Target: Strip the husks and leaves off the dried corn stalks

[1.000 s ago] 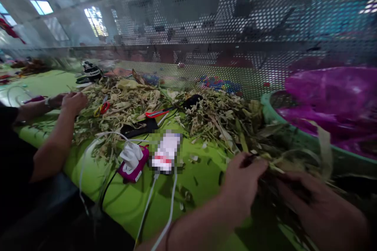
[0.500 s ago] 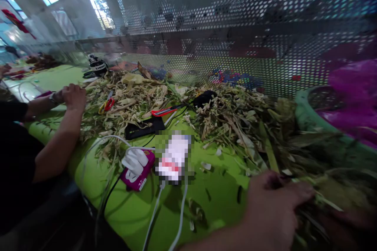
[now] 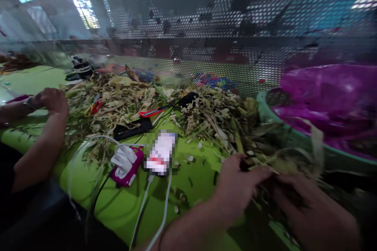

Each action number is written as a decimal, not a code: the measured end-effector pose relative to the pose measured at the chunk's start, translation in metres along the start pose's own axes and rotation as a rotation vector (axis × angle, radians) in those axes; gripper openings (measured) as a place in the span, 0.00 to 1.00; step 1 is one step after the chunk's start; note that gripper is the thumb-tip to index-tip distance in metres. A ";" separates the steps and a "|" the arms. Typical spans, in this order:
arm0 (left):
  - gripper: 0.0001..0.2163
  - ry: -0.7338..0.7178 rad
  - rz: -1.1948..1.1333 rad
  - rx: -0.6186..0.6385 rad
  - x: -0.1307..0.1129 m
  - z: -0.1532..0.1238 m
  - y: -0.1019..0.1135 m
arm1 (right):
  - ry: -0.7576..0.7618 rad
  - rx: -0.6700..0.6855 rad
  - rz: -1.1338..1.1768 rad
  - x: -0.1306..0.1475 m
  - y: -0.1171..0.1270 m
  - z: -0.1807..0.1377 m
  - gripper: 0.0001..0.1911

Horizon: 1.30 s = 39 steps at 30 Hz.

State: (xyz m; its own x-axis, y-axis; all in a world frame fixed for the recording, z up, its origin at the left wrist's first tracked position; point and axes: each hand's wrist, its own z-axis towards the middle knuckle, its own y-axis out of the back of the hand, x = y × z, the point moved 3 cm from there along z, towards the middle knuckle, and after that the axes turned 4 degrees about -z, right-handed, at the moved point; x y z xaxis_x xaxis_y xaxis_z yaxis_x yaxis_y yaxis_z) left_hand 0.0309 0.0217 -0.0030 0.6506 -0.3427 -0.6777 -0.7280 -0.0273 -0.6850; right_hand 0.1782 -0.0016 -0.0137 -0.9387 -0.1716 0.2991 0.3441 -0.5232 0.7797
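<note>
My left hand (image 3: 235, 182) is closed, thumb and fingers pinching pale strips of dried corn husk (image 3: 278, 160) at the lower right. Close beside it, my right hand (image 3: 315, 208) has its fingers bent in against the same strips; shadow and blur hide its fingertips. One long husk strip (image 3: 317, 145) stands up behind the right hand. A heap of dry husks (image 3: 220, 113) spreads on the green tabletop (image 3: 200, 188) beyond my left hand.
A green tub (image 3: 265, 106) with a magenta plastic bag (image 3: 324, 94) stands at right. A phone (image 3: 161, 153), a magenta power strip (image 3: 129, 168) with cables, a red cutter (image 3: 153, 112) and scissors (image 3: 94, 108) lie nearby. Another person's hands (image 3: 53, 100) are at left.
The view has swung right, so the table things sit further left. My right hand and more of the tub have come clearly into view. Both hands stay at the husks.
</note>
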 end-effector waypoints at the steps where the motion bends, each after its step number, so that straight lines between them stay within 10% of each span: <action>1: 0.21 -0.022 0.026 0.027 0.000 0.001 0.001 | 0.076 0.026 0.075 0.012 0.003 0.004 0.12; 16: 0.16 -0.122 0.322 0.218 -0.010 -0.001 0.004 | -0.077 0.123 0.468 0.037 0.022 0.010 0.07; 33: 0.14 -0.109 0.131 0.023 0.001 -0.003 0.009 | 0.231 0.077 -0.030 0.055 0.016 -0.001 0.08; 39: 0.12 -0.103 0.061 0.024 -0.011 0.001 0.012 | 0.013 0.177 0.309 0.044 0.010 0.003 0.07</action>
State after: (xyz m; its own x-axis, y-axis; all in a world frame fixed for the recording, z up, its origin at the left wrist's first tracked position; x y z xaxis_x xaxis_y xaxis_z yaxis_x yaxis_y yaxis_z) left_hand 0.0153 0.0262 -0.0042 0.6248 -0.2448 -0.7414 -0.7625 0.0132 -0.6469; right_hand 0.1403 -0.0115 0.0086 -0.7895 -0.3106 0.5293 0.6093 -0.2928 0.7369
